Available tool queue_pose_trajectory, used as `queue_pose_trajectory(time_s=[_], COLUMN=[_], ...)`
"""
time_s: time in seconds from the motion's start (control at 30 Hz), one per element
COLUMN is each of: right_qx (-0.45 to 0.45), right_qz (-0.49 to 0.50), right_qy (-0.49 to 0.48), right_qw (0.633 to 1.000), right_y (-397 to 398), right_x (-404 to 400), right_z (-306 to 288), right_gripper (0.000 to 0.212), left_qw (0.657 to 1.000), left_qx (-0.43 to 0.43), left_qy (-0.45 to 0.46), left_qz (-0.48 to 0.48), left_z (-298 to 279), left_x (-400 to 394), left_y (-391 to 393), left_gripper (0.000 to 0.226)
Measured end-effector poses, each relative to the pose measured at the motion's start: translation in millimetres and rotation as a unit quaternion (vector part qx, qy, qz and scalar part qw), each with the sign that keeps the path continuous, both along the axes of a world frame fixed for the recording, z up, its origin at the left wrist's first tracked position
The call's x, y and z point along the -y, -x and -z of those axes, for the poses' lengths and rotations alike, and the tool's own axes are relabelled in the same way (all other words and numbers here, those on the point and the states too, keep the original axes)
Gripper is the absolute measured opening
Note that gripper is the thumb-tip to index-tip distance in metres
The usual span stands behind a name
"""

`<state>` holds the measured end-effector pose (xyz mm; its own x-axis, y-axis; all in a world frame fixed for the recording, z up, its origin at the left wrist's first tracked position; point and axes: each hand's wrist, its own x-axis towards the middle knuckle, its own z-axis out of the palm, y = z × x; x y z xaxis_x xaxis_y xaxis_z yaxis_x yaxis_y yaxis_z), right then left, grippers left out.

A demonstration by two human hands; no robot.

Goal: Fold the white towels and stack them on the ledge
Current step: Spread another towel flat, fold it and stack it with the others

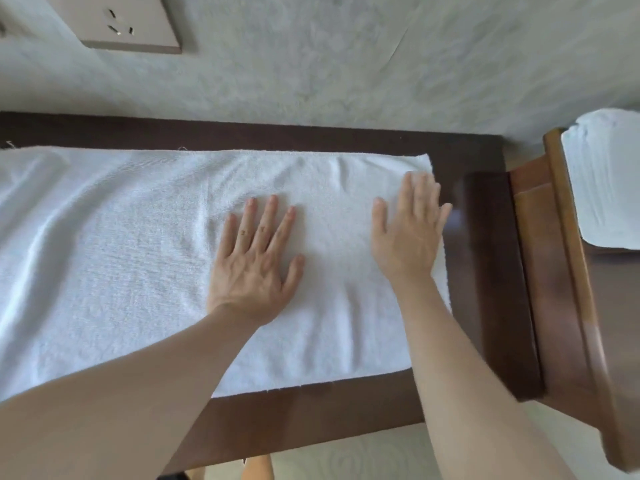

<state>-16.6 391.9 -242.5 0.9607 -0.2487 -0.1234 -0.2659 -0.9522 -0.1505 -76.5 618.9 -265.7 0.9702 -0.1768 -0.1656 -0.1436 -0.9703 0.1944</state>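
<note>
Both forearms fill the bottom of the view, reaching out over the towel (138,254), which lies spread flat on the dark wooden ledge (311,410) that runs along the wall (346,64). I keep my left hand (256,261) flat on the cloth near its middle, fingers straight and slightly spread, gripping nothing; it pins the towel so it does not slide. My right hand (408,237) lies just as flat near the right end of the towel, fingers straight and together, holding nothing; it looks a little blurred, so I judge it is sweeping outward to press wrinkles toward that edge, though I cannot be sure from one view. I lay the towel lengthwise because the ledge is long and narrow, and a smooth sheet should fold square. Its left part runs out of view, still rumpled with soft ridges, so that side needs flattening before any fold. Off to the right, on a lighter wooden stand (561,271), sits a white pile (606,181) that may be folded towels; it is cut off by the frame. On the wall at upper left is a socket plate (128,22). No brand, label or writing can be read anywhere, on the towel or the plate.
</note>
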Motion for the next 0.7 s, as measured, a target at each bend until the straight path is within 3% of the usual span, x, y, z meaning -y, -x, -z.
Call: queue_pose_trajectory(time_s=[0.07, 0.17, 0.3, 0.4, 0.5, 0.57, 0.7], right_qx=[0.031, -0.007, -0.028, -0.009, 0.006, -0.01, -0.044], right_qz=[-0.101, -0.191, -0.055, 0.026, -0.1, -0.187, -0.087], right_qy=[-0.031, -0.006, 0.011, -0.009, -0.043, -0.012, 0.028], right_qw=[0.994, 0.982, 0.998, 1.0, 0.994, 0.982, 0.995], right_y=[24.5, 54.2, 51.3, 68.2, 109.6, 137.5, 153.2], right_x=[-35.0, -43.8, 8.2, 2.7, -40.1, -41.9, 23.7], right_z=[-0.5, 9.2, 12.2, 6.3, 5.5, 11.3, 7.7], right_gripper=[0.067, 0.065, 0.064, 0.068, 0.066, 0.069, 0.076], left_qw=[1.0, 1.0, 1.0, 1.0, 1.0, 0.999, 0.999], left_qx=[-0.001, 0.008, 0.022, 0.027, 0.027, 0.031, 0.035], left_qy=[0.005, 0.01, -0.001, -0.004, 0.004, 0.007, 0.013], left_qz=[0.002, 0.007, 0.014, 0.015, 0.01, 0.01, 0.008], left_z=[-1.6, -0.3, 3.0, 3.2, 2.8, 2.5, 1.9], left_x=[-0.5, -1.0, -2.2, -2.3, -2.0, -2.6, -2.7], left_y=[-0.7, -0.5, -1.2, -0.3, -0.6, 0.0, 1.3], left_gripper=[0.074, 0.075, 0.075, 0.077, 0.078, 0.079, 0.075])
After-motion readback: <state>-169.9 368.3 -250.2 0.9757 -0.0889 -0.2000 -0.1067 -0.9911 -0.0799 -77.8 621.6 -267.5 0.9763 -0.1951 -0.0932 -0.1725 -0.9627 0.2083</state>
